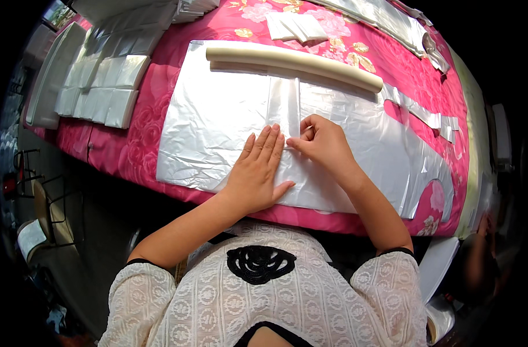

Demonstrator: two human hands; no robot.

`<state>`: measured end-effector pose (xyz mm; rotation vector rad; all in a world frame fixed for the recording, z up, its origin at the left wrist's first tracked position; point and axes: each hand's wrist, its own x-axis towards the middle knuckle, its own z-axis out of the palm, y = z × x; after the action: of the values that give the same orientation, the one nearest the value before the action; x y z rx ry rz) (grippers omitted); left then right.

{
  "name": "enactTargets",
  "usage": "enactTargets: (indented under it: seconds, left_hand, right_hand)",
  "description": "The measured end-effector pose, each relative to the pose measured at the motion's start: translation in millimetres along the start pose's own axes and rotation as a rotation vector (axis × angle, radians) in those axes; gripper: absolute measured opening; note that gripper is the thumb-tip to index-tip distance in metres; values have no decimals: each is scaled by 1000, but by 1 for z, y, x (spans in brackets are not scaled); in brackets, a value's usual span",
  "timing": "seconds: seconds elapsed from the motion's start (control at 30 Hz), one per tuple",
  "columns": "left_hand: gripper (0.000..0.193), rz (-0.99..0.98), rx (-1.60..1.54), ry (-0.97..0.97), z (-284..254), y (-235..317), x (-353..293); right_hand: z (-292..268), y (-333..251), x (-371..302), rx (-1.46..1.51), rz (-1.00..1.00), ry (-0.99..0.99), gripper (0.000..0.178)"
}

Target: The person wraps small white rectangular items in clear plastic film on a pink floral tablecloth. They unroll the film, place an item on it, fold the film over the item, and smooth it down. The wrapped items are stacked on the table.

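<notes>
A large white plastic bag (212,121) lies spread flat on the table, with handle-like cut-outs at its right end. Across its middle runs a narrow folded strip of translucent plastic (284,98). My left hand (255,173) presses flat on the plastic at the strip's left side, fingers stretched out and thumb apart. On the strip's right edge, my right hand (321,141) is closed in a pinch, thumb against bent fingers, at the bag plastic. A cream-coloured tube (293,65) rests across the far part of the bag.
Stacks of folded clear plastic packets (102,95) stand at the left of the pink floral tablecloth (145,124). A few folded white bags (297,26) lie at the far side. More white plastic (385,23) is at the far right. A chair (44,222) stands lower left; part of another person (475,260) shows at right.
</notes>
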<state>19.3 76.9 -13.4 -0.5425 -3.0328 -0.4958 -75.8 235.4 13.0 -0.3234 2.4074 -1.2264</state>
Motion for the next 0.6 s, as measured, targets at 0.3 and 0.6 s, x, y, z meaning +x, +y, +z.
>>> enactTargets:
  seconds: [0.3, 0.6]
  left_hand:
    - [72, 32, -42, 41, -6, -5, 4]
    - [18, 252, -63, 258, -12, -37, 17]
  right_hand:
    - [-6, 13, 1, -673, -838, 99, 51]
    - [-18, 15, 21, -346, -739, -40, 36]
